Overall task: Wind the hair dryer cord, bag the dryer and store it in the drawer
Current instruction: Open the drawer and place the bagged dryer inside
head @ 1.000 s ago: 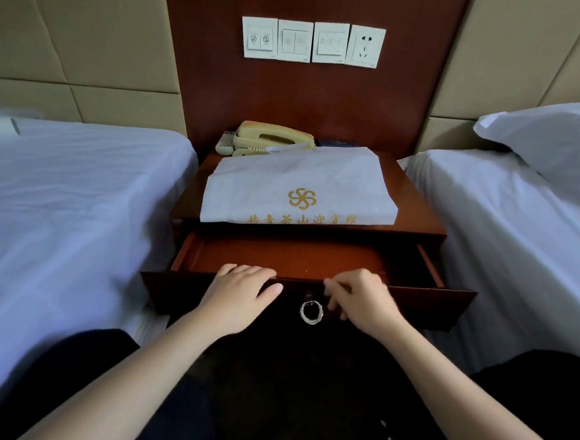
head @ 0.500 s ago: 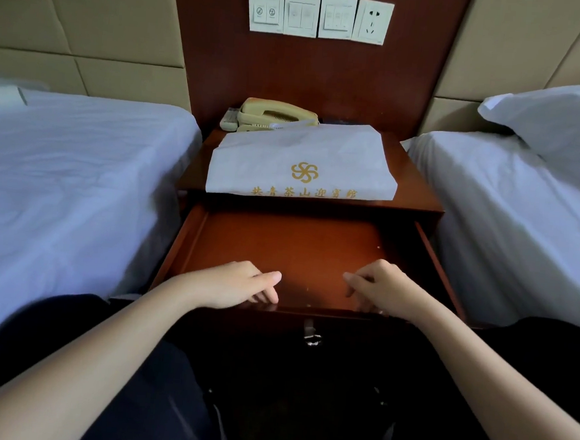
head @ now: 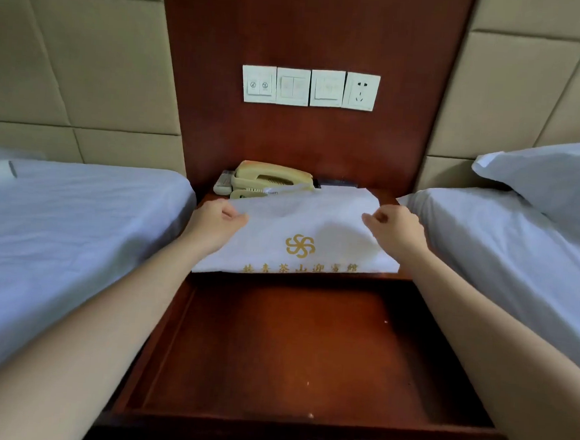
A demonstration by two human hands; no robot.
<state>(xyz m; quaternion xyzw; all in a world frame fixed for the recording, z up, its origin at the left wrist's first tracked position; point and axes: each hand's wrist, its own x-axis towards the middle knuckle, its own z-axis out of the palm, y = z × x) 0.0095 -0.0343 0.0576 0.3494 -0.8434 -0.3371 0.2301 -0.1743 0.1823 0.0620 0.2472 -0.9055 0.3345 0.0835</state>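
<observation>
A white cloth bag (head: 301, 231) with a gold pinwheel logo and gold lettering lies on top of the wooden nightstand; it bulges, and what is inside is hidden. My left hand (head: 214, 223) pinches its upper left corner. My right hand (head: 396, 232) is closed on its upper right edge. Below the bag the drawer (head: 289, 350) is pulled fully open, and its wooden bottom is bare. The hair dryer and its cord are not visible.
A beige telephone (head: 267, 178) sits at the back of the nightstand, partly behind the bag. Beds with white sheets flank the nightstand, left (head: 57, 238) and right (head: 518, 270). A switch and socket panel (head: 310, 88) is on the wall above.
The drawer went from part open to fully open. Both hands then left its front edge and moved up onto the two upper corners of the white bag. The camera tilted upward.
</observation>
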